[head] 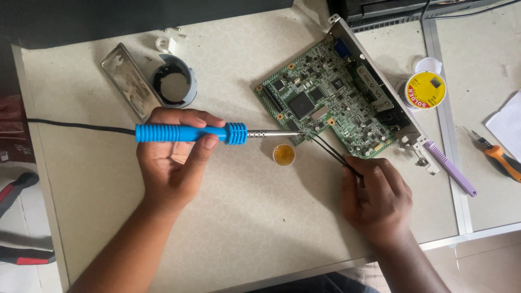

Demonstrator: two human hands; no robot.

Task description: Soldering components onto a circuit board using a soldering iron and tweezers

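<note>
Head view | my left hand (171,163) grips blue-handled soldering iron (190,133), tip at near edge of green circuit board (331,97) mid-bench | right hand (377,192) pinches thin black tweezers (331,152) there | step, I judge: soldering one part | next needs steady tip contact.

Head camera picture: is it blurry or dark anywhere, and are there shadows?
In the head view, soft daylight and mostly sharp: the green circuit board shows crisp parts. Faint shadows lie under the left hand holding the blue soldering iron and under the right hand with black tweezers. The top left corner is dark. No strong glare.
</note>
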